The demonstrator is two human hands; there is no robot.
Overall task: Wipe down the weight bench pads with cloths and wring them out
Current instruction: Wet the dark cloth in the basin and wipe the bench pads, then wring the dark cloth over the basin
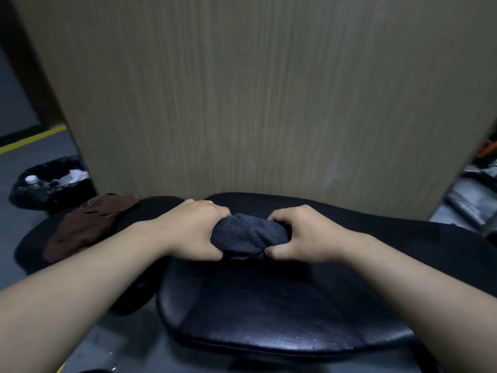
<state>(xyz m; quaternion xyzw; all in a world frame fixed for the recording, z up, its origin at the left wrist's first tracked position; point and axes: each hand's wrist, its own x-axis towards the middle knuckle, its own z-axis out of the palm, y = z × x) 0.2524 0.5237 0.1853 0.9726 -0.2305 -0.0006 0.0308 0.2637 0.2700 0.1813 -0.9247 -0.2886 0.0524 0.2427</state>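
Observation:
A bunched dark grey cloth (248, 235) is held between both hands above the black seat pad (269, 319). My left hand (193, 230) grips its left end and my right hand (304, 235) grips its right end, fingers curled round the fabric. The seat pad shows small wet specks near its front edge. A longer black pad (376, 224) runs across behind the hands. A brown cloth (86, 227) lies crumpled on the left part of that pad, apart from both hands.
A tall wood-grain panel (255, 90) stands right behind the bench. A black bin (48, 184) with white scraps sits on the grey floor at the left, near a yellow floor line (32, 140). Metal equipment (473, 189) shows at the right edge.

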